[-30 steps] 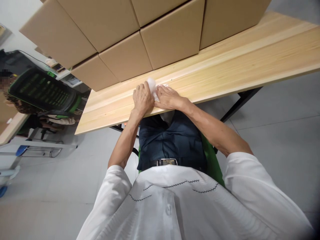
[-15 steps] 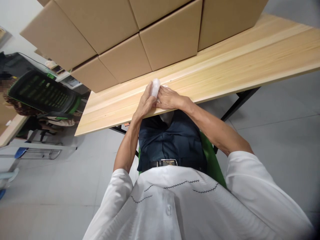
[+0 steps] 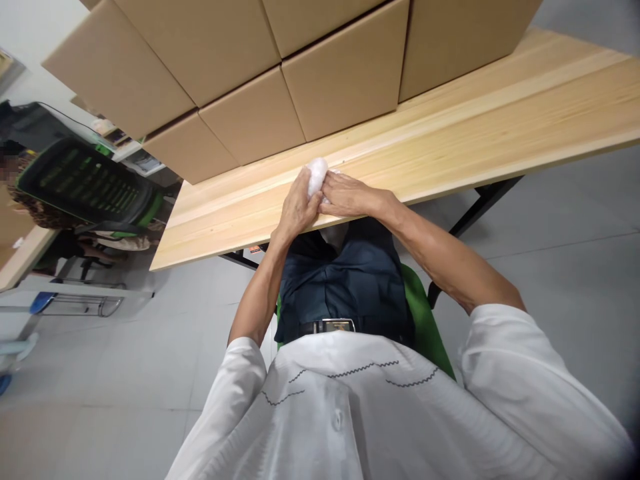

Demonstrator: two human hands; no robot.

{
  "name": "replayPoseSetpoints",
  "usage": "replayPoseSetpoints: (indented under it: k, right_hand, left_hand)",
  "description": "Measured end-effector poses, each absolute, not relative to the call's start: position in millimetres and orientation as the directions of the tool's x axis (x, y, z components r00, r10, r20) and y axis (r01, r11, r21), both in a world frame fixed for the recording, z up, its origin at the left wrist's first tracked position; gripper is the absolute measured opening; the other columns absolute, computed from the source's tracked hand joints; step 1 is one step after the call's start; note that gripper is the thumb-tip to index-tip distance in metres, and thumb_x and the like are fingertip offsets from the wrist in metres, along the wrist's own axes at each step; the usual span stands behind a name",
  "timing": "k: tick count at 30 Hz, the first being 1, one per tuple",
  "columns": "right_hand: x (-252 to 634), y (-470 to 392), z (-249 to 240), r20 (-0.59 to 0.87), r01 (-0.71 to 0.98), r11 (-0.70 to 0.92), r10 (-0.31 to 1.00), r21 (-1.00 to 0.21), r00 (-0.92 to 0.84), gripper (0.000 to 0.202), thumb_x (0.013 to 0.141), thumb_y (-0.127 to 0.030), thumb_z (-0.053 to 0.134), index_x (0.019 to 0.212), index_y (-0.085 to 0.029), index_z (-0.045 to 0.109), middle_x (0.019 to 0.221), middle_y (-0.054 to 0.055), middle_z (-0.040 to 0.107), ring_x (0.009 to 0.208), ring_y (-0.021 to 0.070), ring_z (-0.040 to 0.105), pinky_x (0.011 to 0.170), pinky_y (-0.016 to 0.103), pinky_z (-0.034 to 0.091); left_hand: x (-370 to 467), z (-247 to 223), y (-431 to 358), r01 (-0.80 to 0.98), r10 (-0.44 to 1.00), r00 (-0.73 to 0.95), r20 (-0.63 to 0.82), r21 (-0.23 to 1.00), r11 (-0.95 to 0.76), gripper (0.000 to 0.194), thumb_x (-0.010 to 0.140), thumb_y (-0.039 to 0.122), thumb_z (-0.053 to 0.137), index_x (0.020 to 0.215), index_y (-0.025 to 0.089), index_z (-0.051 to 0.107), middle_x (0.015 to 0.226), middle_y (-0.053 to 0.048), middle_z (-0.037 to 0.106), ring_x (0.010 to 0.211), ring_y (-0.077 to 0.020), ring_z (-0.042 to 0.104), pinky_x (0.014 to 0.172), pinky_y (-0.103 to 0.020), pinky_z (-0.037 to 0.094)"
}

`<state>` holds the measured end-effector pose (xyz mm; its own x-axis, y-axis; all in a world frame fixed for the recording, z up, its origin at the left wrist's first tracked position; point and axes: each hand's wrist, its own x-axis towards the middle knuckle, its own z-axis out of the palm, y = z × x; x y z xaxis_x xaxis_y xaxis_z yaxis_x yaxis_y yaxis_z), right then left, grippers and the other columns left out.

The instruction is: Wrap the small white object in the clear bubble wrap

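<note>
A small white, slightly see-through bundle, perhaps wrapped in soft plastic, is between my hands at the front edge of the wooden table. Around its left side my left hand is closed, thumb toward me. My right hand presses on it from the right, fingers together, with a bit of white material showing past the fingertips. What the bundle contains is hidden.
Stacked cardboard boxes line the back of the table. Off to the left are a black and green mesh chair and a person, partly seen. My own green chair is under me.
Both hands have shifted slightly to the right with the white bundle, which now tilts more to the right. My right elbow has moved outward a little.
</note>
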<state>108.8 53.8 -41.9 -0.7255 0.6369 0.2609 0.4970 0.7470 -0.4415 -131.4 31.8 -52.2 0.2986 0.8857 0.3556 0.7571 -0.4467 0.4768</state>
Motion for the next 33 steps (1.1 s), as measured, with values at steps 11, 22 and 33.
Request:
replayPoseSetpoints:
  k: [11, 22, 33]
  right_hand:
    - [127.2, 59.9, -42.3, 0.246, 0.444, 0.789, 0.572, -0.424, -0.782, 0.092, 0.114, -0.061, 0.071, 0.187, -0.006, 0.053, 0.199, 0.027, 0.044, 0.189, 0.0492, 0.035, 0.155, 0.069, 0.029]
    - [142.1, 48.5, -30.0, 0.205, 0.466, 0.775, 0.585, -0.427, -0.785, 0.085, 0.115, -0.056, 0.067, 0.182, -0.005, 0.059, 0.194, 0.030, 0.052, 0.183, 0.0536, 0.045, 0.153, 0.073, 0.034]
    - [185.7, 55.6, -41.8, 0.257, 0.438, 0.774, 0.587, -0.457, -0.768, 0.088, 0.117, -0.066, 0.064, 0.187, -0.012, 0.059, 0.191, 0.021, 0.059, 0.182, 0.0520, 0.048, 0.152, 0.074, 0.037]
  left_hand:
    - [-126.4, -57.5, 31.4, 0.797, 0.852, 0.346, 0.392, 0.356, -0.487, 0.081, 0.122, 0.074, 0.050, 0.183, 0.020, 0.052, 0.197, -0.024, 0.051, 0.188, -0.0434, 0.044, 0.159, -0.066, 0.030]
    - [-111.3, -47.4, 20.6, 0.845, 0.856, 0.325, 0.401, 0.285, -0.454, 0.108, 0.109, 0.101, 0.059, 0.180, 0.020, 0.057, 0.189, -0.028, 0.060, 0.178, -0.0472, 0.056, 0.149, -0.064, 0.046]
    - [-124.2, -46.6, 22.6, 0.790, 0.811, 0.402, 0.425, 0.286, -0.542, 0.096, 0.115, 0.096, 0.050, 0.173, 0.021, 0.065, 0.187, -0.026, 0.063, 0.177, -0.0446, 0.059, 0.149, -0.062, 0.047]
